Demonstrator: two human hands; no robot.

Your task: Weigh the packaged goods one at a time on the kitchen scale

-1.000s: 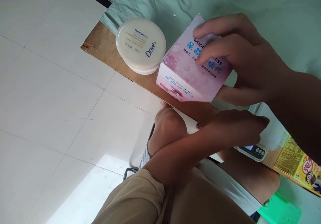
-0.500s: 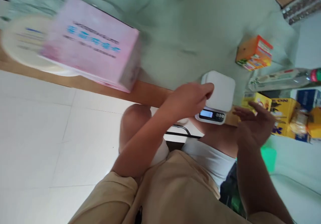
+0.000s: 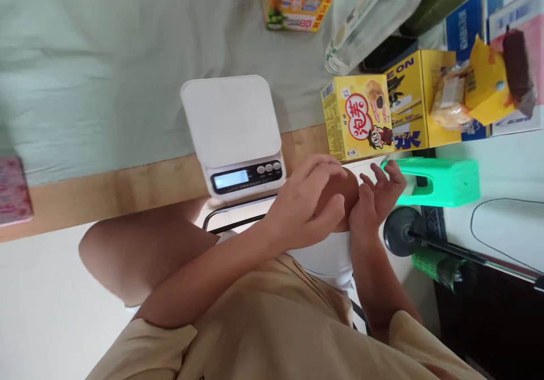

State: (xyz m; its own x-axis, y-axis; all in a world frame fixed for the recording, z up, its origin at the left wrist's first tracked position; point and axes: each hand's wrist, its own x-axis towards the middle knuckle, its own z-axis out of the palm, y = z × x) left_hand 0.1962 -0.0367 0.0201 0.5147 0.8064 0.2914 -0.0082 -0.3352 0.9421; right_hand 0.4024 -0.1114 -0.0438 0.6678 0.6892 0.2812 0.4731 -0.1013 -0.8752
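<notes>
My left hand (image 3: 304, 207) rests on my knee (image 3: 340, 190) just below the table edge, fingers spread, holding nothing. My right hand (image 3: 376, 198) lies against the same knee from the right, fingers apart and empty. A white kitchen scale (image 3: 232, 122) with a dark display stands on the wooden table edge just left of my hands. A yellow snack box (image 3: 357, 116) stands just above my hands. The pink box (image 3: 12, 190) lies at the far left edge of the view.
A green cloth (image 3: 106, 68) covers the table. An orange box (image 3: 297, 0), a plastic bottle (image 3: 369, 20) and several yellow and blue boxes (image 3: 425, 99) crowd the upper right. A green stool (image 3: 442, 181) and a dark stand (image 3: 403, 232) sit at the right.
My right hand let go of the pink box, which now lies at the far left. The view swung right. Both hands came together on my knee near the scale.
</notes>
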